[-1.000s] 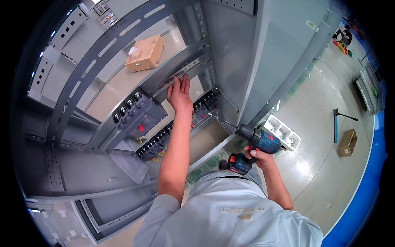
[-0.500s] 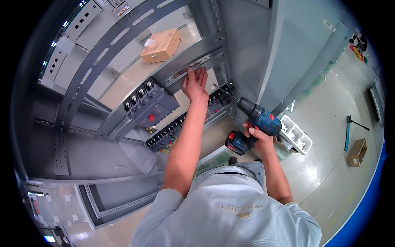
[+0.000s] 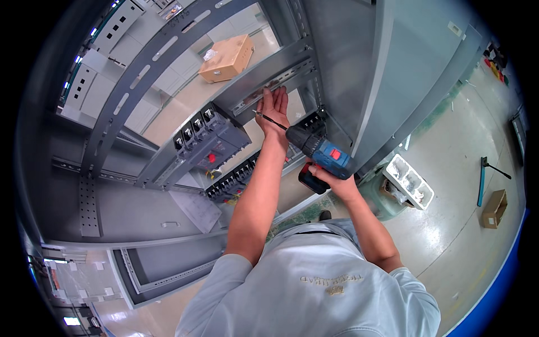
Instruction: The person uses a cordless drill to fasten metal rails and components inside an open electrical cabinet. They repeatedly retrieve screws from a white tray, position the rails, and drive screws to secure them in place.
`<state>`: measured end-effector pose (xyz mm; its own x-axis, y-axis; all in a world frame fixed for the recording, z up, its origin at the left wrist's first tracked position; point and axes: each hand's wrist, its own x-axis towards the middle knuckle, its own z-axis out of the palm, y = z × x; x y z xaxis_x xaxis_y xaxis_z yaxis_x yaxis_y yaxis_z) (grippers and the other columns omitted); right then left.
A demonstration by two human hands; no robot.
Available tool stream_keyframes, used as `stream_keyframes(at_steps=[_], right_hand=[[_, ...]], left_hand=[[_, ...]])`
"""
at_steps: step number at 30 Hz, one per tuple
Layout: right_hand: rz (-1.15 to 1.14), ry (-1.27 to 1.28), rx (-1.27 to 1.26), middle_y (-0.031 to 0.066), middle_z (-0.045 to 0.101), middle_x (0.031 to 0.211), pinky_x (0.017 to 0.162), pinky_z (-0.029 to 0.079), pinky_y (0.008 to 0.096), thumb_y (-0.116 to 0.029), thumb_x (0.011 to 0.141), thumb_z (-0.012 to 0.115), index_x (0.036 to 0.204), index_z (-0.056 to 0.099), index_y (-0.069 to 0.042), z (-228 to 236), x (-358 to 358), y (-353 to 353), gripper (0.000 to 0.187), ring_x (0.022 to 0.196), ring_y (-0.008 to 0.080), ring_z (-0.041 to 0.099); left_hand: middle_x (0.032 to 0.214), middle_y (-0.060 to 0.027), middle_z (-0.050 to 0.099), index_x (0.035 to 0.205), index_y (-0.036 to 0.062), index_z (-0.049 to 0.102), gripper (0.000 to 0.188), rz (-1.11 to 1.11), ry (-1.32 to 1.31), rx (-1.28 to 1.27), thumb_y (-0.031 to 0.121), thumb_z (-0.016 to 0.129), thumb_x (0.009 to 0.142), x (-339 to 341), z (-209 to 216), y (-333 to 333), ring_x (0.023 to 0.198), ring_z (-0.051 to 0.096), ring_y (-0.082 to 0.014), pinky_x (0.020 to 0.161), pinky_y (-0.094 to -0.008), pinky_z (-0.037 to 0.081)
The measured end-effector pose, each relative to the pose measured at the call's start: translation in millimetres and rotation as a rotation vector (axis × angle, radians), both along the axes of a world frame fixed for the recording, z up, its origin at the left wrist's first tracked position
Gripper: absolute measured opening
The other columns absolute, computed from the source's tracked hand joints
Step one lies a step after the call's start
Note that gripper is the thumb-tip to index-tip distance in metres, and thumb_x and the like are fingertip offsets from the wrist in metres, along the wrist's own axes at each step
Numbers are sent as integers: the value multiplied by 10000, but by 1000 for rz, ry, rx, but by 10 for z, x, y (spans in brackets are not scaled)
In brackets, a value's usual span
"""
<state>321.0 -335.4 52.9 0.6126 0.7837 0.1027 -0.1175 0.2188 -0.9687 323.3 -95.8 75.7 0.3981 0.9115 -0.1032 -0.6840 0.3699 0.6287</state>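
My right hand (image 3: 335, 181) grips a blue and black cordless drill (image 3: 331, 156) with a red and black battery. A long thin bit points left, its tip (image 3: 256, 113) beside my left hand. My left hand (image 3: 273, 115) is raised with its fingers stretched out against a slotted mounting rail (image 3: 292, 74) on the cabinet crossbar; whether the fingertips press on a small part cannot be made out. Left of that hand, a large grey circuit breaker (image 3: 216, 143) with a red switch is mounted on the frame. Below it runs a row of smaller black breakers (image 3: 238, 181).
The grey steel cabinet frame (image 3: 135, 81) surrounds my arms, with a tall panel (image 3: 415, 73) at right. A cardboard box (image 3: 227, 59) lies behind the frame. On the right stand a white divided tray (image 3: 410, 182), a small open carton (image 3: 494, 209) and a teal-handled tool (image 3: 482, 185).
My right hand has brought the drill left and up, so its bit now crosses in front of my left hand. The left hand stays at the rail. The view has shifted slightly.
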Motion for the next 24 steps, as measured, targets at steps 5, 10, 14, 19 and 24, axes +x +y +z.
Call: stream_keyframes(at_steps=[5,10,14,19,24], right_hand=[[19,-151,56,83,733,1065,909,529,306,-47,791,804,1271,638,-3,146,-31,214,509,948,155,688],[-119,-433,81,112,724,1075,917,522,307,-13,769,794,1320,607,16,130,-75,416,583,952,169,686],[-117,-488,96,129,720,1108,926,525,319,-8,783,776,1320,605,14,152,-69,492,564,985,204,704],[-104,-498,88,153,711,1145,943,526,338,-3,783,775,1308,613,12,199,-87,520,549,1021,259,708],[-133,-546,104,168,704,1168,951,526,348,-8,774,787,1292,625,6,178,-96,547,543,1040,288,705]], left_hand=[[1096,-170,703,1167,0,581,328,-8,23,9,245,696,982,-35,-7,-5,1086,703,-283,957,-364,595],[1110,-150,702,1168,8,587,359,-22,45,45,292,698,979,-37,1,-30,1092,699,-270,983,-370,569],[1128,-133,701,1162,30,593,387,-28,83,49,339,715,964,-61,-6,-31,1084,704,-256,972,-370,552],[1128,-109,707,1160,64,614,365,-26,119,45,351,719,960,-91,-10,-25,1069,709,-232,931,-347,557],[1124,-104,709,1157,74,625,362,-33,116,49,357,725,955,-76,-32,-12,1062,711,-230,916,-339,561]])
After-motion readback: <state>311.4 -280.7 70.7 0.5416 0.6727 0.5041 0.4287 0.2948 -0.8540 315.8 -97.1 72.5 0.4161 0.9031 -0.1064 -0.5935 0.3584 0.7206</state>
